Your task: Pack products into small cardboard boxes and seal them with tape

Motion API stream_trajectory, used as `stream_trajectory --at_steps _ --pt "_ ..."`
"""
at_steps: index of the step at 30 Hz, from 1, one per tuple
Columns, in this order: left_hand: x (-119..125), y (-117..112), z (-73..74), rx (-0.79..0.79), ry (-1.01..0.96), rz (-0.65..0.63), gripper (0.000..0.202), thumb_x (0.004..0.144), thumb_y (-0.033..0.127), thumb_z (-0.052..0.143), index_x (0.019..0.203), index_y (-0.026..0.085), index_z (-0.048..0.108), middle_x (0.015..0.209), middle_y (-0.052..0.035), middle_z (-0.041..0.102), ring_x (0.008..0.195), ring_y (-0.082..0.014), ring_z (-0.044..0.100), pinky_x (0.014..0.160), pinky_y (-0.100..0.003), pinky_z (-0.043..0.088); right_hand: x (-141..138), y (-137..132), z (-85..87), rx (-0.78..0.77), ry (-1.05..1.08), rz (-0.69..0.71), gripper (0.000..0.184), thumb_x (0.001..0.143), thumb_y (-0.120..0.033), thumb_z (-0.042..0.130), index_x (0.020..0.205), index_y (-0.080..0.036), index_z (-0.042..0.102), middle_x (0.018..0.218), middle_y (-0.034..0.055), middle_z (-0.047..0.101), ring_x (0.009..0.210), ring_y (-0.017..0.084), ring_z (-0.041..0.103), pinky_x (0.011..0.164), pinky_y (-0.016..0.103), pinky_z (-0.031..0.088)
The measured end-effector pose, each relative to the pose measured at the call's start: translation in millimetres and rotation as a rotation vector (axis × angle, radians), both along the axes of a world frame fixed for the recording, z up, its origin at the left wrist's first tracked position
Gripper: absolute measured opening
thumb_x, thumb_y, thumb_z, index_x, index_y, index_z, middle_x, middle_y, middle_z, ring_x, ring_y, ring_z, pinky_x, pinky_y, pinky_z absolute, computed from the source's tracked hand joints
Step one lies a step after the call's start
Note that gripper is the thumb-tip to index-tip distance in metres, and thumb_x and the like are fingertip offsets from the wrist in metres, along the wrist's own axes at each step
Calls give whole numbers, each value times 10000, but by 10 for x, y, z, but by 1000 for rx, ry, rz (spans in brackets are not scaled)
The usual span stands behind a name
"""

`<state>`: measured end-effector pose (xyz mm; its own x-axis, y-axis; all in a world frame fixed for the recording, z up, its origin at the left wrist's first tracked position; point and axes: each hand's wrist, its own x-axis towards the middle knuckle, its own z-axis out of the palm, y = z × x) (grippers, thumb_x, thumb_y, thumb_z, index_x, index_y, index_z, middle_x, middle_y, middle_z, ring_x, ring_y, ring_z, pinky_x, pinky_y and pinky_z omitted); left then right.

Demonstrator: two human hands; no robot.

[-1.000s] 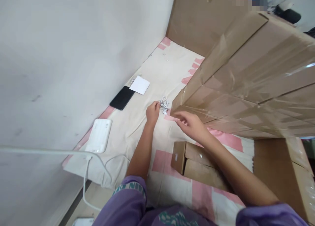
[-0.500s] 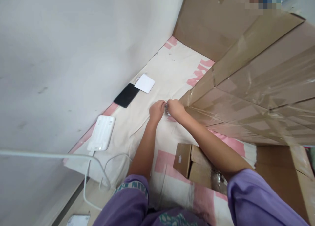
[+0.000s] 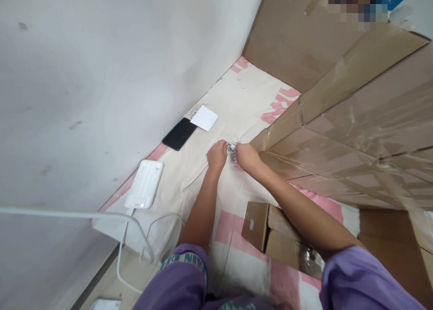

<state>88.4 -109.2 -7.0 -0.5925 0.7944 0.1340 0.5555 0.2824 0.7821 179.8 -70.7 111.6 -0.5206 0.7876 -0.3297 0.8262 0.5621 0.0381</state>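
Over the white and pink cloth (image 3: 189,197), my left hand (image 3: 217,157) and my right hand (image 3: 247,157) come close together, fingers closed. Between them shows a small, shiny, silvery and clear item (image 3: 232,148), like crinkled wrapping; its kind is too small to make out. Both hands pinch at it, my left on one side and my right on the other. Some of it is hidden behind my right fingers. Up and to the left, a white sheet of paper (image 3: 204,118) partly overlaps a black phone (image 3: 179,134).
A white power bank (image 3: 145,184) with a white cable (image 3: 122,244) lies by the wall (image 3: 118,75). Taped cardboard (image 3: 355,129) rises along the right. An open carton (image 3: 257,224) stands below my right forearm. Part of a person shows at the top right.
My hands have drawn slightly apart, and more of the shiny item shows between them. The whole view has shifted a little, so the surroundings sit lower and farther right.
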Motion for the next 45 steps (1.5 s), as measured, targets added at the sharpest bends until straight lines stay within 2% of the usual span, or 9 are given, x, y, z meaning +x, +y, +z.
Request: stream_trajectory --at_steps 12,16,20,24,27,30,35,40,45 --pt "-55 21 -82 98 -87 80 210 1048 274 445 926 250 614 1002 -54 720 904 -204 645 732 -300 390 83 70 36 43 73 -55 263 987 -153 479 1119 -86 696 1052 237 741 972 296 735 762 295 491" --pt "-121 9 -86 140 -152 126 222 1048 283 420 912 236 588 924 -60 710 851 -210 638 733 -301 403 117 58 10 30 99 -57 381 937 -105 531 1306 -74 620 1126 238 722 1008 310 731 810 317 511" --pt "-135 -22 -55 185 -202 99 258 1054 335 399 884 239 569 857 -27 691 785 -187 619 710 -287 401 53 80 -67 10 146 -55 706 880 -60 585 1557 -66 385 1561 327 397 1119 338 706 918 371 520" --pt "-129 -45 -27 218 -232 40 275 1045 355 407 845 236 553 783 0 652 726 -167 588 695 -274 401 -31 174 -111 -13 260 -43 567 936 -123 541 1492 -28 480 1657 325 197 1198 318 671 1023 382 486" --pt "-128 -52 -13 244 -244 -34 246 1024 363 460 841 237 566 784 4 659 745 -167 602 721 -273 425 -39 249 -117 -48 418 30 503 966 -214 561 1465 -148 542 1526 178 511 1250 234 623 1075 317 443" --pt "-129 -48 -14 271 -253 -110 213 1014 349 482 863 237 582 821 -2 682 780 -172 628 750 -279 452 -11 301 -151 -96 561 32 304 975 -256 537 1220 -184 701 1125 74 750 1017 184 679 955 279 479" --pt "-130 -26 -58 325 -271 -151 167 1028 314 450 1046 244 601 950 -23 720 872 -177 679 798 -285 497 17 341 -261 -152 688 -66 263 956 -261 483 826 -167 691 793 26 743 742 145 649 741 232 469" --pt "-136 -50 -36 392 -230 -115 258 1048 331 402 1200 239 588 990 -40 703 870 -166 673 820 -285 517 -1 365 -290 -191 767 -168 260 945 -303 451 832 -171 645 765 21 730 604 128 586 627 220 442" --pt "-110 -104 39 454 -118 -86 287 948 392 627 1197 253 654 1105 -59 636 906 -164 637 876 -281 512 3 359 -276 -213 801 -176 224 911 -308 495 784 -178 626 715 7 690 611 132 578 621 223 424"
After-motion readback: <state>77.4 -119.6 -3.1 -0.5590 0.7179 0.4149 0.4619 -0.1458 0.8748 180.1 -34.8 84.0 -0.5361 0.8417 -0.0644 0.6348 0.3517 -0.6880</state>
